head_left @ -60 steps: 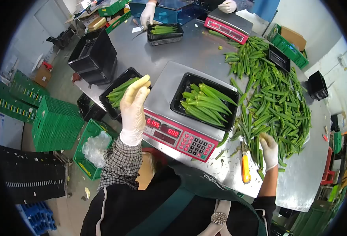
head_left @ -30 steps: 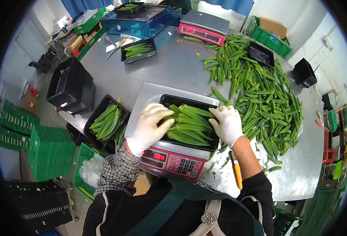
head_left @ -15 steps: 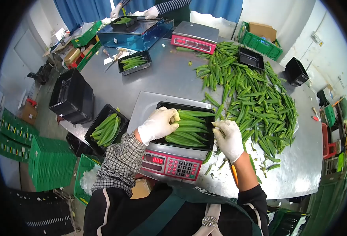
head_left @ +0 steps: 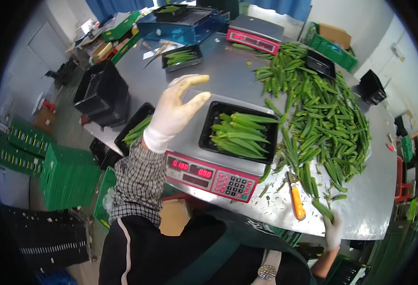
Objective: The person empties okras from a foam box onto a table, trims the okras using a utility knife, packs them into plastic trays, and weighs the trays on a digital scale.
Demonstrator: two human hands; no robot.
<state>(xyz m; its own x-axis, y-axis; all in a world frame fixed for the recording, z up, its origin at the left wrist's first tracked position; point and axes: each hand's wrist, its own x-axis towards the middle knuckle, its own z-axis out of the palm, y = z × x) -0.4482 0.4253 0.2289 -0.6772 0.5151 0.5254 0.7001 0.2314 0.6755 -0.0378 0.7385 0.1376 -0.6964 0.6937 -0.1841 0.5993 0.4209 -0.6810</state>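
Observation:
My left hand (head_left: 175, 110), in a white glove, hovers left of the black tray of okra with thumb and forefinger apart and nothing between them. That tray (head_left: 203, 137) sits on the pink scale (head_left: 209, 176), its okra pods (head_left: 241, 135) lying side by side. The scale's red display reads 0.180. At the table's near right edge, my gloved right hand (head_left: 333, 231) is closed on an okra pod (head_left: 322, 209); its fingers are partly hidden. Left of that hand lie orange-handled pruning shears (head_left: 297, 202).
A large heap of loose okra (head_left: 318, 128) covers the table's right side. Another okra tray (head_left: 139, 128) is partly behind my left forearm. Stacked black trays (head_left: 102, 95) stand at the left edge. A second scale (head_left: 254, 38) and an okra tray (head_left: 182, 58) are farther back.
Both hands have left the tray. My left hand rose up and left; my right went down and right to the table edge, taking an okra pod. The display now shows 0.180. The view shifted.

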